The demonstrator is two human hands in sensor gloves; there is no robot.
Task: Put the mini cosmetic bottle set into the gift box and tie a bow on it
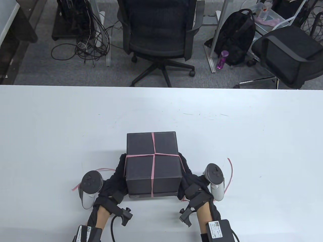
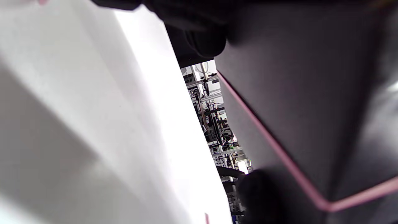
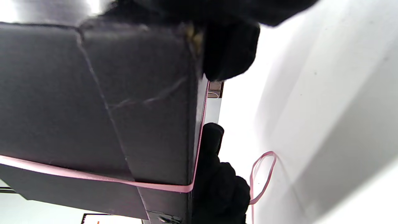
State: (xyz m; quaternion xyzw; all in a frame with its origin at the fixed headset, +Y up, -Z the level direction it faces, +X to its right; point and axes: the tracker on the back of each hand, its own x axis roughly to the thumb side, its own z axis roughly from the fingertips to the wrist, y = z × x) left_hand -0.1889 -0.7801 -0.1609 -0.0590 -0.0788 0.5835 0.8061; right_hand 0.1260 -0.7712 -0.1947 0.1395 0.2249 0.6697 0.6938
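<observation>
Hands flank the black gift box [image 1: 153, 162] at the near edge of the white table [image 1: 50, 126]. The left hand [image 1: 114, 180] grips the box's left side and the right hand [image 1: 190, 180] grips its right side, each with gloved fingers curled against a wall; the wrist views show fingertips [image 3: 228, 53] wrapped over the box edges and the box tilted off the tabletop. A pink ribbon [image 1: 153, 153] crosses the lid in both directions, meeting in a flat crossing near the lid's middle. One loose ribbon end lies on the table left of the box, past the left hand; the other curves up from the table right of the box, past the right hand. Beyond the box, across the table's far edge, stand a black office chair [image 1: 159, 32], a second chair [image 1: 287, 55] further right, and a black backpack [image 1: 237, 37] with a purple bottle [image 1: 222, 59] beside it.
</observation>
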